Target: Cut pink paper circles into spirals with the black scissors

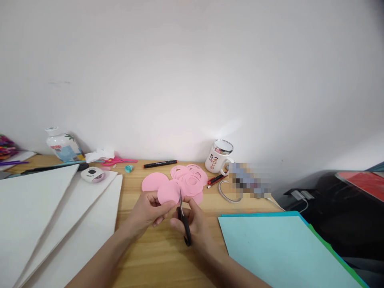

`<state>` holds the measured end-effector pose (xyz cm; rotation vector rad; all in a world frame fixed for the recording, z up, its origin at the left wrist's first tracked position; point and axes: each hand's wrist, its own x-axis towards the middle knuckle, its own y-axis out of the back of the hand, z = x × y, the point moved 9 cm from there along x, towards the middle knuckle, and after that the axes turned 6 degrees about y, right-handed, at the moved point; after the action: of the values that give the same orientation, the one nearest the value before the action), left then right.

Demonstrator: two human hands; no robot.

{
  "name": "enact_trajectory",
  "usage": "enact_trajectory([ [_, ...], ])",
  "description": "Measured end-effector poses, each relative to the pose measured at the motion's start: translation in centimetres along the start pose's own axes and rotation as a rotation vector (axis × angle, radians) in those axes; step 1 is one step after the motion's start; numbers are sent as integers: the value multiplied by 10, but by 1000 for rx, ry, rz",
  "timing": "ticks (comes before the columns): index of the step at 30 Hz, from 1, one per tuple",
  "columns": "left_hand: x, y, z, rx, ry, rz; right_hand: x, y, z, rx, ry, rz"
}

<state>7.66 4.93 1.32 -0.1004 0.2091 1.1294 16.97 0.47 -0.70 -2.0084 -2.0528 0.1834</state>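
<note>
Nearest me, my left hand [147, 212] pinches the pink paper circle [168, 192] by its edge, lifted off the desk [168, 256] so the blades can reach. My right hand [193, 224] grips black scissors [183, 218], cutting its right side.

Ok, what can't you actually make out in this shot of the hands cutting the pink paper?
Head view only:
- scissors: handles hidden inside the right hand, so the blade gap is unclear.
- pink circle: lower edge covered by the left hand.
- A pixelated patch right of the mug hides what lies there.
- bottle: label print too small.
- white sheets: cut off by the left edge.
</note>
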Motion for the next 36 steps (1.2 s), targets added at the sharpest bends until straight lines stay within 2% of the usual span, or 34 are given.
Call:
enact_trajectory([
  [9, -1, 0, 4, 36, -2, 10, 2, 0, -3, -17, 14, -28],
  [19, 1, 4, -2, -29, -21, 0, 2, 3, -3, -111, -42, -11],
  [27, 2, 6, 0, -27, -39, 12, 1, 6, 1, -138, -45, 16],
  [36, 1, 6, 6, -122, -77, 16, -1, 7, 2, -153, -67, 25],
])
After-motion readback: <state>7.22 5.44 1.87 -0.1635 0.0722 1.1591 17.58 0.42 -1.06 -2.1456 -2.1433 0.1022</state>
